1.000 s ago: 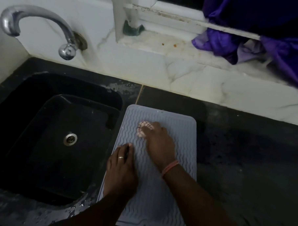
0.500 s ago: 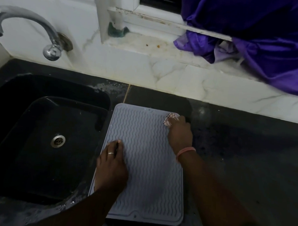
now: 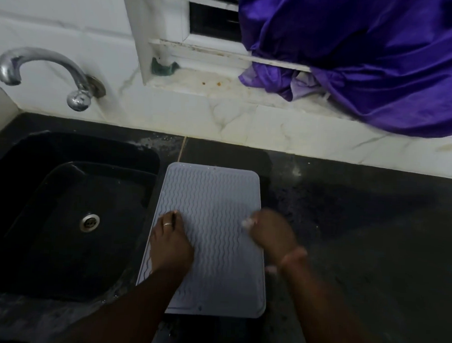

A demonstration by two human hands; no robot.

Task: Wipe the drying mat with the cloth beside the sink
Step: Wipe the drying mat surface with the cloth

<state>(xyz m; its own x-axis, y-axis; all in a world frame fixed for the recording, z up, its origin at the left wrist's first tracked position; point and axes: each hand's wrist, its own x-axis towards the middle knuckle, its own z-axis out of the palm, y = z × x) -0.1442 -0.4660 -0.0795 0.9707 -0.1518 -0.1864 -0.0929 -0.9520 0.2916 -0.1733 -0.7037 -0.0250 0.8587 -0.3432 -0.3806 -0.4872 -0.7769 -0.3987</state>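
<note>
A pale grey drying mat (image 3: 213, 196) with wavy ridges lies on the black counter just right of the sink. My left hand (image 3: 171, 243), wearing a ring, presses flat on the mat's left side. My right hand (image 3: 272, 234) is blurred at the mat's right edge, around its middle, and grips a small light cloth (image 3: 248, 222). Only a bit of the cloth shows past my fingers.
A black sink (image 3: 62, 216) with a steel drain sits to the left, under a chrome tap (image 3: 43, 70). The white marble wall and window sill (image 3: 210, 85) run behind. A purple cloth (image 3: 367, 60) hangs over the sill at upper right. Dark counter (image 3: 359, 229) stretches right.
My right hand has dragged the cloth from the mat's far right corner back toward me along the right edge. My left hand has stayed pressed on the mat's left side.
</note>
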